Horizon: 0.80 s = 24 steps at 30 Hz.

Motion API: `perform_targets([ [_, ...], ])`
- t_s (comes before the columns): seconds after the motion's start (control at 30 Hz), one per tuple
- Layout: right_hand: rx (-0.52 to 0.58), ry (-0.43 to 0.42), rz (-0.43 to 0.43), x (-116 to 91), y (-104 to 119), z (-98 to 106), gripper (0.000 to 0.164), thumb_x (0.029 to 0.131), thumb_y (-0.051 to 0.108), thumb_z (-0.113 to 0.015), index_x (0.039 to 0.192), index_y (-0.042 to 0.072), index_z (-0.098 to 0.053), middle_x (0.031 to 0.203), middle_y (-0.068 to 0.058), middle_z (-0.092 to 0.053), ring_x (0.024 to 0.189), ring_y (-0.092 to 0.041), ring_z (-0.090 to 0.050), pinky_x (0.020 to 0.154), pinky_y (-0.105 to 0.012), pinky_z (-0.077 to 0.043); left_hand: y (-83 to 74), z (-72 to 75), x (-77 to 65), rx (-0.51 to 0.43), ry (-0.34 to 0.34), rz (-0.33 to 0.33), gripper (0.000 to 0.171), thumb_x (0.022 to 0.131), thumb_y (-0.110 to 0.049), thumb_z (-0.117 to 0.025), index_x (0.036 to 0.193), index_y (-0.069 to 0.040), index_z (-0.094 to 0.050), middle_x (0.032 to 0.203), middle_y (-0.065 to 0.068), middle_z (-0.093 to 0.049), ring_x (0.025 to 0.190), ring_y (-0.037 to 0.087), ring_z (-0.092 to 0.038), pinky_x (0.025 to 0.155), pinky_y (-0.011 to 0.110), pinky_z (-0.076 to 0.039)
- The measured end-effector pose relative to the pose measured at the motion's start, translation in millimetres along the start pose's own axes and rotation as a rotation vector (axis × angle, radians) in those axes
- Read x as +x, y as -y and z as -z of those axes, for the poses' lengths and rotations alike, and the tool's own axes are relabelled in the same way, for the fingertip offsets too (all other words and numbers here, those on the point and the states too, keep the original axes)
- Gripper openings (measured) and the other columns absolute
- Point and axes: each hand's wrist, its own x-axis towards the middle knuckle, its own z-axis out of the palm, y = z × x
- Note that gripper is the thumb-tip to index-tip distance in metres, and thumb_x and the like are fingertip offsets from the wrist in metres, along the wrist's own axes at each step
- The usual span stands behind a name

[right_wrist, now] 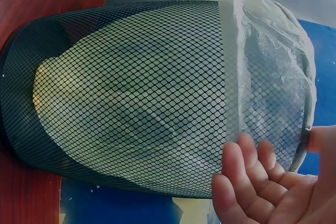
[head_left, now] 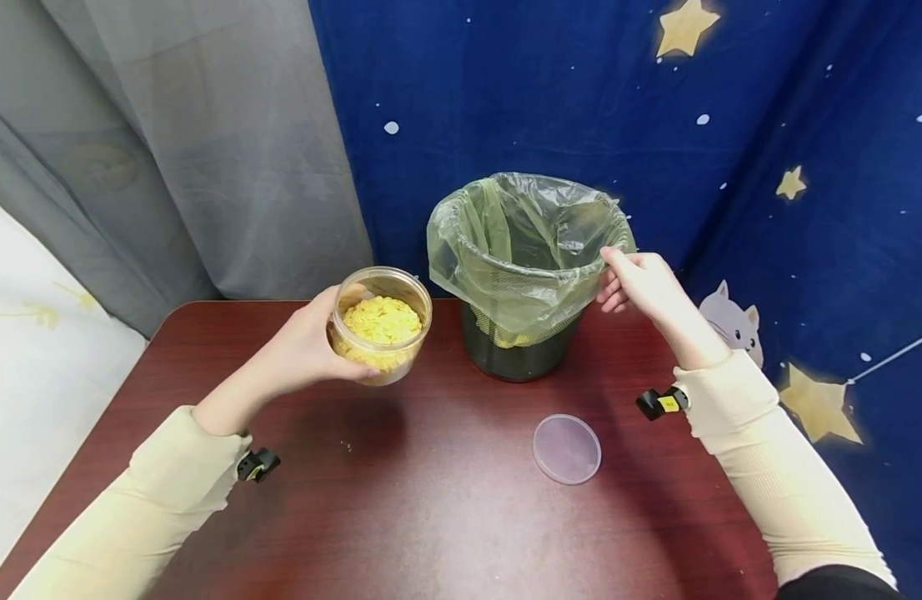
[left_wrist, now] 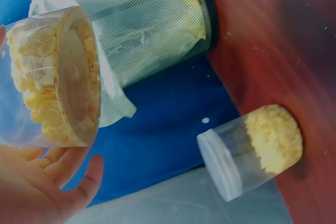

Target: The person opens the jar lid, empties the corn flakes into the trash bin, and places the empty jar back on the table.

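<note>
My left hand (head_left: 303, 346) grips a clear plastic jar (head_left: 410, 292) that has no lid on and is tilted. Inside it lie yellow flakes (head_left: 383, 322). At the back of the table stands a black mesh trash bin (head_left: 517, 358), lined with a pale yellow-green plastic bag (head_left: 506, 292) folded over its rim. With thumb and fingers, my right hand (head_left: 644, 283) pinches the bin's right rim through the bag. Some yellow shows through the mesh at the bin's bottom. The held jar is to the left of the bin, apart from it.
On the dark red table (head_left: 461, 517), a round clear lid (head_left: 567, 449) lies in front of the bin. A second jar of flakes (left_wrist: 252, 150), with a white lid, stands on the table, hidden in the head view. Curtains (head_left: 506, 83) hang behind.
</note>
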Motion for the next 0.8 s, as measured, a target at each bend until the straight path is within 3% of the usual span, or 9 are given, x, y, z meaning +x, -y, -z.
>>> perform_targets([
  [0.37,-0.008,0.149,-0.057,3.5,6.5,5.7,0.045,0.095,0.03,-0.032,0.086,-0.01,-0.05,0.071,-0.015,-0.065,0.057,-0.022,-0.063,0.055,-0.031,-0.051,-20.4,22.0,14.0,0.053,-0.022,0.009,0.098,0.047,-0.035,-0.088,0.128,-0.009,-0.039,0.118,0.004,-0.049,0.103,0.02,-0.047,0.085,0.04,-0.038],
  [0.6,-0.047,0.182,-0.044,3.4,6.9,5.3,0.045,0.096,0.031,-0.027,0.086,-0.009,-0.045,0.07,-0.008,-0.064,0.057,-0.021,-0.063,0.056,-0.032,-0.051,-31.9,33.1,25.4,0.112,-0.049,0.019,0.097,0.047,-0.04,-0.087,0.126,-0.009,-0.041,0.118,0.004,-0.049,0.103,0.021,-0.047,0.085,0.04,-0.037],
  [0.8,-0.052,0.193,-0.022,2.9,6.6,2.9,0.05,0.096,0.031,-0.024,0.089,-0.013,-0.048,0.079,-0.022,-0.063,0.059,-0.023,-0.064,0.056,-0.032,-0.051,-40.4,40.0,35.0,0.117,-0.057,0.031,0.098,0.047,-0.045,-0.085,0.127,-0.011,-0.041,0.115,0.002,-0.049,0.1,0.019,-0.046,0.084,0.04,-0.037],
])
